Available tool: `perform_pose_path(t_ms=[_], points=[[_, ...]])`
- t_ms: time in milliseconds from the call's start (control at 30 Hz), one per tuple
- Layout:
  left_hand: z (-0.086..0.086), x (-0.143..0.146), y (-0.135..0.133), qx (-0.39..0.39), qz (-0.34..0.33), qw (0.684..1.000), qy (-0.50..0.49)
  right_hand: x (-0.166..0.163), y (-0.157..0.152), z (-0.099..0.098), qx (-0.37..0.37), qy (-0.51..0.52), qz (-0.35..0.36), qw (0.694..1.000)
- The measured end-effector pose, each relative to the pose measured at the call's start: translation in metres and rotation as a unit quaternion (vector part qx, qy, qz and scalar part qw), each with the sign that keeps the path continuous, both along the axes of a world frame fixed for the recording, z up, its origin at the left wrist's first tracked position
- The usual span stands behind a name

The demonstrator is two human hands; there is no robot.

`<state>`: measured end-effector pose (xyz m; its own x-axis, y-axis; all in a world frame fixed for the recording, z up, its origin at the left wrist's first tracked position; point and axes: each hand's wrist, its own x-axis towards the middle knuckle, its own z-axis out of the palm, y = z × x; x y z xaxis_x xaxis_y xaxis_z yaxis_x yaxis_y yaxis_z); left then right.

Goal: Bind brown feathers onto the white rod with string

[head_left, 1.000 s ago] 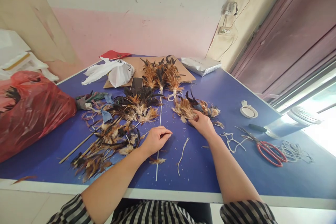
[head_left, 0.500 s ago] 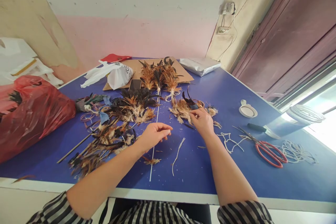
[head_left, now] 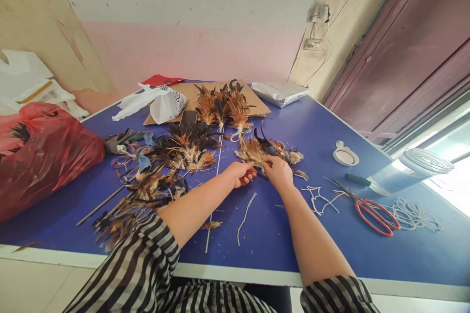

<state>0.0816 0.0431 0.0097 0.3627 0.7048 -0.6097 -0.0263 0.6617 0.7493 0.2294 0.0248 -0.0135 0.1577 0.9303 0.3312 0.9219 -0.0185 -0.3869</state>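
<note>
My right hand is at the near edge of a pile of tan and dark feathers, its thumb and fingers pinched on feathers there. Close by on the left is my left hand, fingers curled in and thumb extended towards the pile. What it holds, if anything, is too small to make out. A short piece of white string lies on the blue table below both hands. Left of them spreads a heap of black and brown feathers, with more loose brown feathers nearer me.
Tied feather bundles lie on cardboard at the back. To the right are red-handled scissors, tangled white string, a knife, a tape roll and a clear jar. A red plastic bag fills the left.
My left hand has moved right and away from me, up to the near edge of the feather pile. My right hand has shifted slightly left and nearer me, still at the pile.
</note>
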Motion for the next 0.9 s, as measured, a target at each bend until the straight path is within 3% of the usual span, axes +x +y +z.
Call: perform_pose_path(t_ms=[167,367,600,767,833,900], points=[[-0.008,0.019,0.01,-0.043,0.027,0.998,-0.024,0.0,0.002,-0.002,-0.017,0.079,-0.005,0.997],[-0.013,0.025,0.013,-0.041,0.038,0.998,-0.009,0.0,0.005,-0.007,0.007,0.124,0.005,0.992],[-0.008,-0.006,-0.001,0.041,0.01,0.999,0.029,-0.004,0.003,-0.002,0.099,0.084,0.004,0.992],[-0.006,-0.034,-0.01,0.101,0.022,0.994,0.021,-0.012,-0.004,0.009,0.152,0.102,0.043,0.982],[-0.006,-0.042,-0.015,0.121,0.016,0.992,0.006,-0.018,-0.008,0.015,0.147,0.146,0.07,0.976],[-0.007,-0.048,-0.022,0.147,-0.003,0.989,-0.006,-0.024,-0.012,0.022,0.091,0.213,0.118,0.966]])
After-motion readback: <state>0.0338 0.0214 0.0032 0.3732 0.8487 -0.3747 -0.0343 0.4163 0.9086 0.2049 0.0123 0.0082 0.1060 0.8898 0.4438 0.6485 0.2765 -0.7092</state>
